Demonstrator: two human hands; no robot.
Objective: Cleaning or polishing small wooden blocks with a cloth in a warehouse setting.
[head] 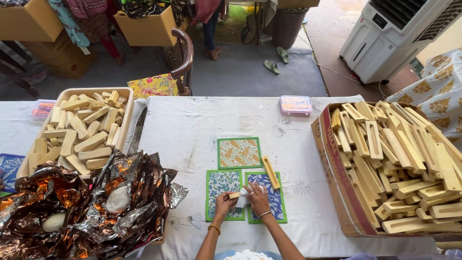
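Desk, white-covered, seen from above. Left hand: fingers closed on a small wooden block, held over the mats at the near middle of the desk. Right hand: fingers pinched on a bit of white stuff, paper or cloth, cannot tell which, pressed against the block's end. Under the hands: three green-edged printed mats, one orange-leaf mat behind, one pale floral mat at left, one blue floral mat at right. One wooden holder lies apart on the blue mat's upper edge, touching neither hand. Stock at right: a cardboard box heaped full of similar slotted wooden pieces. Stock at left: a tray piled with plain blocks, and in front of it crumpled copper foil with two white lumps. A small clear lidded box sits at the far edge. Progress, as a judgement: one block in hand, one piece laid out; no finished pile is visible, and both stocks look nearly untouched, so most remains.
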